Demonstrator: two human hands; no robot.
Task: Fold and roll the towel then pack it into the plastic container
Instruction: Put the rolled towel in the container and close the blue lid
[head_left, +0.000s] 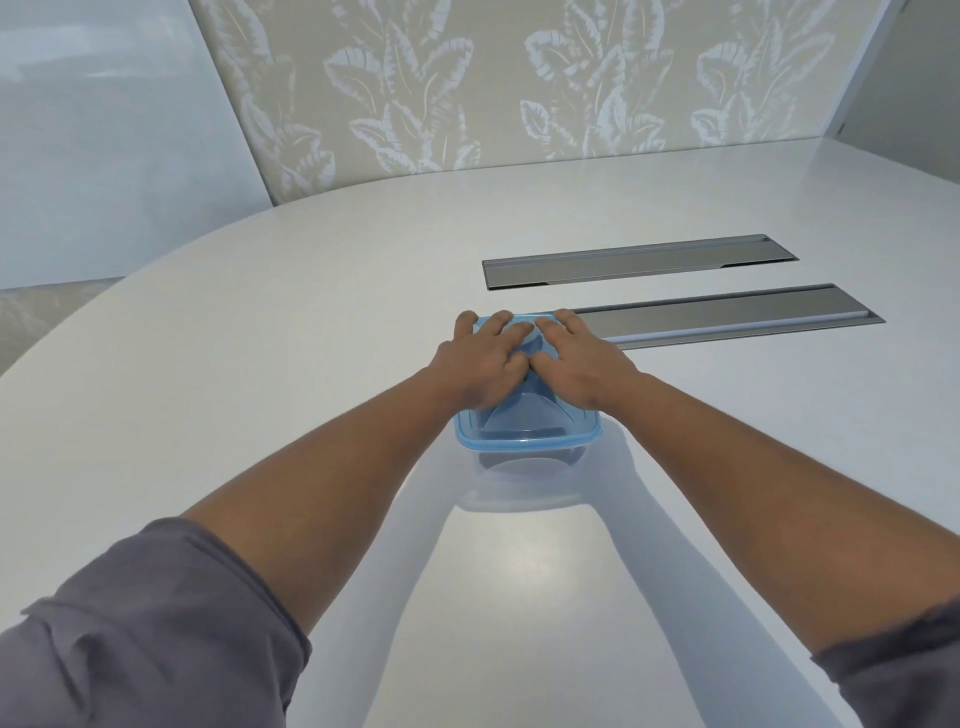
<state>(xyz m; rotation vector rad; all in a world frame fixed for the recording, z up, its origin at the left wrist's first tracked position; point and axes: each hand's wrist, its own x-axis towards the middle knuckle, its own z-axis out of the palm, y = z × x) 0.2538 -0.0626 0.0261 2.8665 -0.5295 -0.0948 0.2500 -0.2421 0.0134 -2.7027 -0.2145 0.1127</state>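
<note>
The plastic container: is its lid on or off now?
On. The blue lid covers the plastic container, and the left hand and right hand lie flat on it.

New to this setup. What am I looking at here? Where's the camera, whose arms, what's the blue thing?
There is one picture, from a wide-angle camera worn on a person's head, looking forward and down. That is why both forearms reach in from the bottom corners and the table edge looks curved. No robot is involved, only bare hands.

The left hand and right hand lie flat, side by side, on the blue lid of a clear plastic container, apparently pressing it down. Neither hand grips anything.

The container stands on a white table. Beyond it, two long grey metal hatches are set flush into the tabletop. Something dark shows dimly through the container, but I cannot tell that it is the towel.
</note>
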